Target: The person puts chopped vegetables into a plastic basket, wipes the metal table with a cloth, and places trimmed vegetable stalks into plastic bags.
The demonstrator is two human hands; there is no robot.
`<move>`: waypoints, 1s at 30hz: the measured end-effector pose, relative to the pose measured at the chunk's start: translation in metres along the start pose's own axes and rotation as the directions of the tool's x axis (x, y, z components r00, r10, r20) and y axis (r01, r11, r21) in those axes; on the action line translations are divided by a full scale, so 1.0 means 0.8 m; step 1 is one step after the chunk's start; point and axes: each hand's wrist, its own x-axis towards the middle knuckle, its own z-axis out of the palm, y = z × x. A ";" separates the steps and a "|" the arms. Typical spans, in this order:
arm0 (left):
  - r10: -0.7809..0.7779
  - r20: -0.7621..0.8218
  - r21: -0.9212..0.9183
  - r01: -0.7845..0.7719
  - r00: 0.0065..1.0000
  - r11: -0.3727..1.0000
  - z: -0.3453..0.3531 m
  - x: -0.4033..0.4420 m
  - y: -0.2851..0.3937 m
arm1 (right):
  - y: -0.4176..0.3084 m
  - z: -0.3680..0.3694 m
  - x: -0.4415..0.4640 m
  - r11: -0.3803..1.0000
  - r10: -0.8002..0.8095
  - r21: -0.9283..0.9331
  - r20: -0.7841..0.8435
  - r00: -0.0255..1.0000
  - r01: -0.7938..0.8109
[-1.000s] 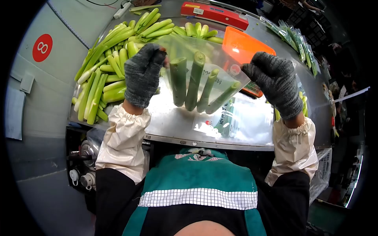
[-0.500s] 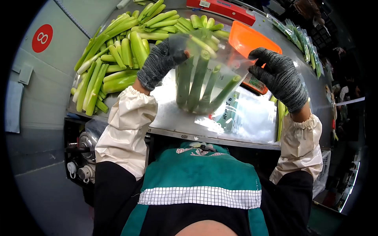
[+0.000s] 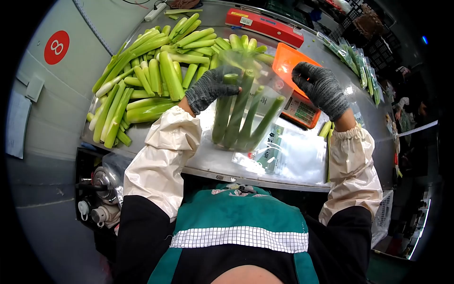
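A clear plastic bag (image 3: 270,110) stands upright over the near part of the table, with several green leafy-vegetable stalks (image 3: 247,116) standing inside. My left hand (image 3: 213,89), in a grey knitted glove, grips the bag's upper left side, thumb toward the stalks. On the other side my gloved right hand (image 3: 321,87) has its fingers curled beside the bag's upper right edge, in front of an orange scale tray (image 3: 287,57). Whether its fingertips pinch the film is unclear. Below that hand sits the orange scale's display (image 3: 301,112).
Many cut stalks (image 3: 153,71) are heaped at the left and back. A red box-shaped device (image 3: 265,26) lies behind. Flat printed bags (image 3: 283,154) rest near the front edge. More stalks (image 3: 326,130) lie beside my right sleeve, and filled bags (image 3: 357,61) at far right.
The bag has shifted slightly nearer to me, and its top looks narrower. My left hand has moved down and right, my right hand slightly left. More of the scale display shows.
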 end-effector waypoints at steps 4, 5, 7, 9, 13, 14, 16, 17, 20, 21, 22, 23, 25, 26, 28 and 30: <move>-0.078 -0.064 0.186 0.088 0.995 0.979 -0.002 0.008 -0.004 | -0.003 -0.004 0.008 0.996 0.086 -0.009 0.052 0.995 -0.085; -0.083 -0.076 0.181 0.096 0.994 0.979 -0.003 0.009 -0.008 | -0.004 -0.005 0.009 0.996 0.088 -0.010 0.051 0.995 -0.088; -0.088 -0.085 0.173 0.102 0.992 0.980 -0.004 0.010 -0.013 | -0.004 -0.006 0.011 0.992 0.112 -0.073 0.078 0.991 -0.107; -0.051 -0.082 0.159 0.064 0.995 0.985 -0.004 0.010 -0.015 | 0.001 -0.007 0.011 0.993 0.090 -0.079 0.074 0.993 -0.084; -0.100 -0.102 0.099 0.110 0.990 0.989 0.001 0.004 -0.007 | -0.011 -0.020 0.012 1.000 -0.023 -0.004 -0.095 0.995 0.022; -0.117 -0.085 0.122 0.127 0.989 0.984 0.003 0.002 -0.002 | -0.016 -0.024 0.016 0.990 -0.133 -0.066 -0.189 0.973 0.122; -0.136 -0.069 0.144 0.145 0.988 0.979 0.006 -0.004 0.007 | -0.031 -0.026 0.025 0.969 -0.248 -0.037 -0.227 0.942 0.246; -0.118 -0.065 0.137 0.126 0.991 0.982 0.008 -0.007 0.009 | -0.039 -0.024 0.029 0.931 -0.354 -0.012 -0.270 0.895 0.365; -0.106 -0.040 0.116 0.110 0.994 0.987 0.009 -0.016 0.006 | -0.063 -0.014 0.040 0.971 -0.184 0.171 0.090 0.979 0.167; -0.112 -0.019 0.102 0.113 0.994 0.988 0.010 -0.019 0.005 | -0.066 -0.012 0.046 0.987 -0.131 0.121 0.239 0.962 0.104; -0.103 -0.026 0.159 0.106 0.994 0.982 0.010 -0.024 0.006 | -0.056 0.001 0.055 0.984 -0.176 0.088 0.348 0.921 0.155; -0.104 -0.028 0.158 0.107 0.994 0.982 0.011 -0.029 0.009 | -0.055 0.002 0.057 0.984 -0.178 0.089 0.350 0.920 0.156; -0.058 0.025 0.035 0.058 0.998 0.998 0.014 -0.039 0.013 | -0.079 -0.002 0.062 0.977 0.117 0.053 0.672 0.731 -0.205; -0.107 0.021 0.058 0.106 0.994 0.993 0.012 -0.042 0.012 | -0.098 -0.011 0.058 0.966 0.120 0.073 0.719 0.685 -0.246; -0.056 -0.003 0.165 0.056 0.998 0.985 0.016 -0.047 0.015 | -0.112 -0.005 0.058 0.996 0.069 -0.014 0.712 0.698 -0.084; -0.044 -0.012 0.284 0.046 0.999 0.958 0.019 -0.054 0.022 | -0.111 0.007 0.056 0.986 -0.110 -0.019 0.679 0.726 0.167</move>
